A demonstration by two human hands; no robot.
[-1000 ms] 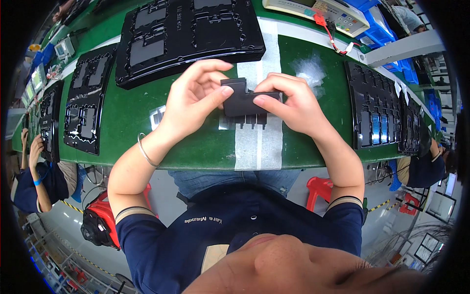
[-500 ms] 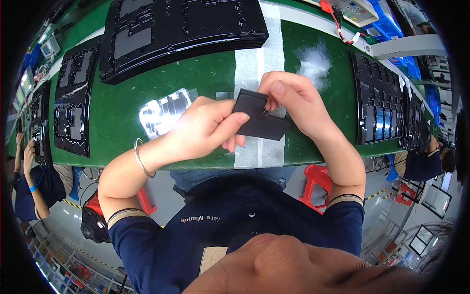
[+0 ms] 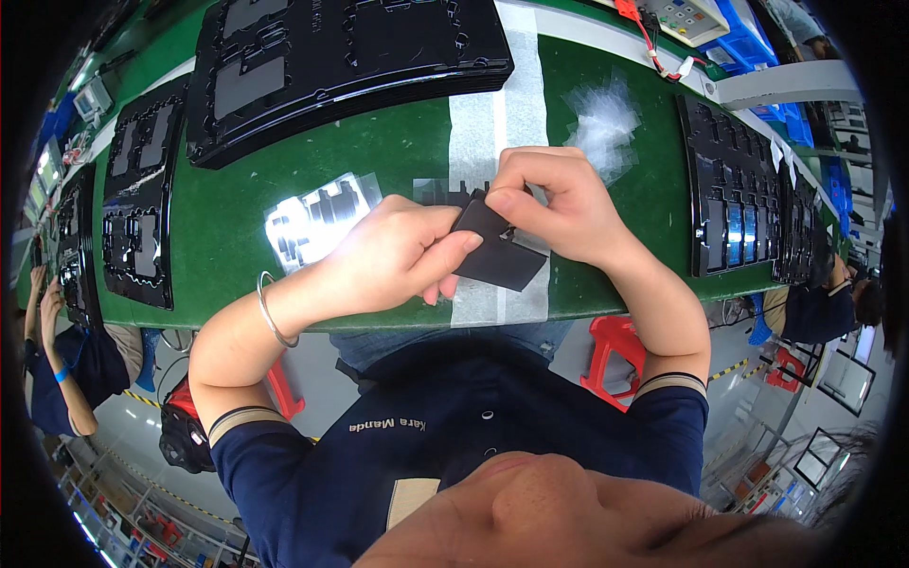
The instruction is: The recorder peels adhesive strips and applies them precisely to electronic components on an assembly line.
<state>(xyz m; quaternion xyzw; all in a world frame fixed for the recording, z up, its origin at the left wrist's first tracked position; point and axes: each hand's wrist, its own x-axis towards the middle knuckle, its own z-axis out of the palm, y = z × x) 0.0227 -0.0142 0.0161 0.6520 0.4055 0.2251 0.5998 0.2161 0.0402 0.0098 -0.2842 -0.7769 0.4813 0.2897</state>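
Observation:
Between my two hands, over the pale strip that crosses the bench, is a thin black flat part (image 3: 504, 263) with a notched edge. My left hand (image 3: 398, 251) grips its left side, thumb on top and fingers beneath. At the part's upper edge my right hand (image 3: 561, 204) is closed in a pinch; its fingertips hide what exactly they hold there. Left of my left hand lie shiny film sheets (image 3: 312, 225) with dark cut-out shapes. Just behind the part, another dark notched sheet (image 3: 437, 192) shows on the bench.
A stack of black moulded trays (image 3: 379, 80) stands at the far left, with another black tray (image 3: 134, 232) beside it. More black trays (image 3: 731, 199) lie at the right. Loose clear films (image 3: 604, 123) rest behind my right hand. Another person's hands (image 3: 45, 298) are at the left edge.
The black part has tilted, its right end swinging down toward me. My right hand has moved slightly left along its upper edge, and the dark sheet behind shows more.

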